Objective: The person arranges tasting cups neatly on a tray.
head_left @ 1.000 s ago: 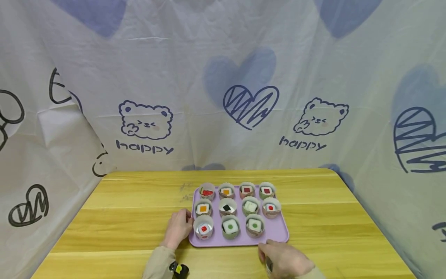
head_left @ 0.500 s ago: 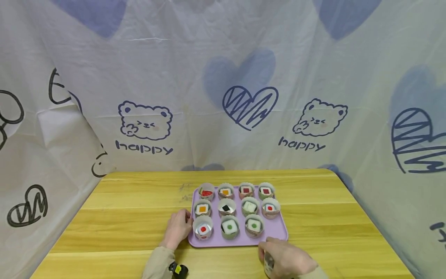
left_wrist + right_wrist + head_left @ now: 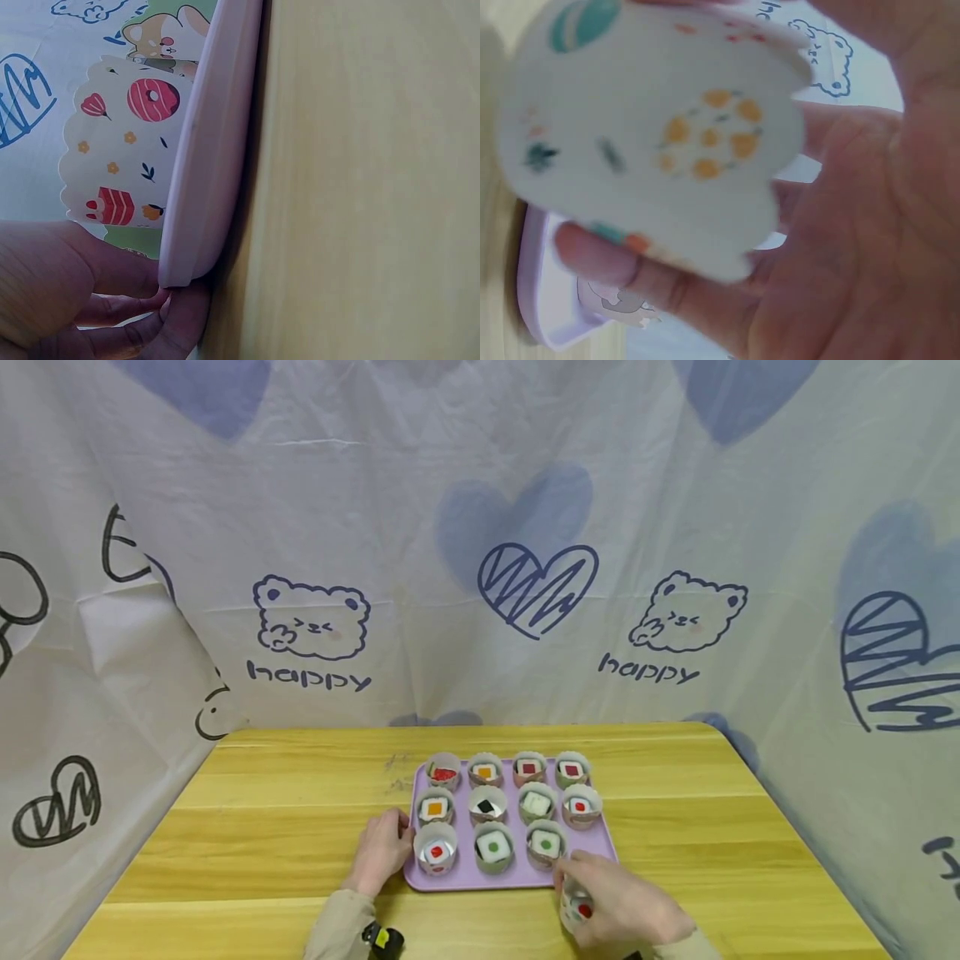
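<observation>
My left hand [image 3: 378, 852] grips the left edge of a lilac tray [image 3: 480, 887]; in the left wrist view the thumb lies at the rim and fingers curl beneath it. Several scallop-edged paper baking cups stand on the tray in rows, each holding a small piece, such as a white square with a green dot [image 3: 494, 846]. My right hand [image 3: 622, 897] holds another paper cup [image 3: 652, 135], white with printed orange flowers and teal shapes, between thumb and fingers. A bit of red shows inside it in the head view. That hand is over the tray's front right corner.
A light wooden table [image 3: 262, 827] carries the tray. White fabric [image 3: 420, 527] printed with hearts and bears hangs behind and along both sides. A black and yellow item [image 3: 385, 939] sits at the left wrist.
My right hand has moved slightly forward with the paper cup, toward the tray's front right corner, and more of the cup shows. My left hand has stayed at the tray's edge.
</observation>
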Demonstrator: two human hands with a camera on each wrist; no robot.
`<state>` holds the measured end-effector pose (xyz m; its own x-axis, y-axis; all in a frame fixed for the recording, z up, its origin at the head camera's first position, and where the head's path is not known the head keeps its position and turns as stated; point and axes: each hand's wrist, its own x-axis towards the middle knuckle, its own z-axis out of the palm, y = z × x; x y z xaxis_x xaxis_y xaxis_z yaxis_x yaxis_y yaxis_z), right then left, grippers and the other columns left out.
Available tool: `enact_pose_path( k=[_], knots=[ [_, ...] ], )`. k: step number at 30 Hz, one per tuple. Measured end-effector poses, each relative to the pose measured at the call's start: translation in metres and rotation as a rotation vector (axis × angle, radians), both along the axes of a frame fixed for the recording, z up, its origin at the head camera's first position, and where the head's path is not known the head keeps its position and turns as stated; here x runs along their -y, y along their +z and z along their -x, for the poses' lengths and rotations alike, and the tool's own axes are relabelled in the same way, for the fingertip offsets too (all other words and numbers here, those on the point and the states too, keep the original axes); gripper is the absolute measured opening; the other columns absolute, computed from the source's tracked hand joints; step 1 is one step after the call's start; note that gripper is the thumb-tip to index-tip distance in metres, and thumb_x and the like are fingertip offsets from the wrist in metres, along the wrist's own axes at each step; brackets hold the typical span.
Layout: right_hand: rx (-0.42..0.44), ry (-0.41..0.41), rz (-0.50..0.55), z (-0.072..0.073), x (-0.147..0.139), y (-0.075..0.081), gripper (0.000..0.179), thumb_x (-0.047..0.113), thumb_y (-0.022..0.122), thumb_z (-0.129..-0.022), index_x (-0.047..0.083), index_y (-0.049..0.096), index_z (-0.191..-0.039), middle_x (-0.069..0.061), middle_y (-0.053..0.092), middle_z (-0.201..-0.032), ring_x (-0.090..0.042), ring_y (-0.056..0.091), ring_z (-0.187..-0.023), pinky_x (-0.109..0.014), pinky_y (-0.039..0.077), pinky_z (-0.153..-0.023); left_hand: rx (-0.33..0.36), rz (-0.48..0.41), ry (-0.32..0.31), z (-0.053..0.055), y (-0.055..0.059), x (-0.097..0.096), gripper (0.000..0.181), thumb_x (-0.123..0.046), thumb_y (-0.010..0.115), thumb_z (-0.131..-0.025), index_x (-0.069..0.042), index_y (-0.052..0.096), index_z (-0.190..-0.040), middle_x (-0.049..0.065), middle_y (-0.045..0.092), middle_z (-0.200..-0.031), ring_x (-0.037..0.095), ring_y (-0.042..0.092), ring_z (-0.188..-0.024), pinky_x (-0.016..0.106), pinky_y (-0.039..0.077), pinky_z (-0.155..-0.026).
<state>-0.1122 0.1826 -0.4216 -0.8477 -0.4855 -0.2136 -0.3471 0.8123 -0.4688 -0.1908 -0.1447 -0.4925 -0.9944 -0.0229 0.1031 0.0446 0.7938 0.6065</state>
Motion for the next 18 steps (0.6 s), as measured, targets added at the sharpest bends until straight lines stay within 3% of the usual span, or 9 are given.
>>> enact_pose_path(
  k=[5,10,18],
  knots=[
    [-0.096,0.001,0.043,0.0009,-0.0018,0.0004,0.046,0.023,0.078,-0.069,0.024,0.059,-0.111,0.01,0.059,-0.108,-0.009,0.055,-0.097,-0.027,0.052,-0.077,-0.023,0.005,-0.007,0.0,-0.0001,0.0,0.006,-0.005,0.066,-0.088,0.001,0.065,-0.088,0.009,0.064,-0.075,0.019,0.057,-0.068,0.032,0.046,-0.062],
    [-0.214,0.005,0.088,0.0032,-0.0036,0.0013,0.049,0.023,0.08,-0.07,0.021,0.06,-0.115,0.006,0.062,-0.116,-0.016,0.059,-0.108,-0.042,0.054,-0.091,-0.032,0.01,-0.018,0.0001,-0.0006,0.0003,0.006,-0.005,0.066,-0.088,0.001,0.065,-0.087,0.009,0.064,-0.075,0.019,0.056,-0.068,0.033,0.046,-0.061],
    [-0.333,-0.063,0.149,0.0063,-0.0014,0.0023,0.051,0.022,0.081,-0.07,0.02,0.06,-0.116,0.005,0.064,-0.113,-0.016,0.062,-0.105,-0.043,0.054,-0.091,-0.028,0.006,-0.016,0.0,-0.0008,0.0003,0.006,-0.004,0.066,-0.088,0.002,0.065,-0.088,0.009,0.064,-0.075,0.019,0.056,-0.068,0.032,0.045,-0.061]
  ],
)
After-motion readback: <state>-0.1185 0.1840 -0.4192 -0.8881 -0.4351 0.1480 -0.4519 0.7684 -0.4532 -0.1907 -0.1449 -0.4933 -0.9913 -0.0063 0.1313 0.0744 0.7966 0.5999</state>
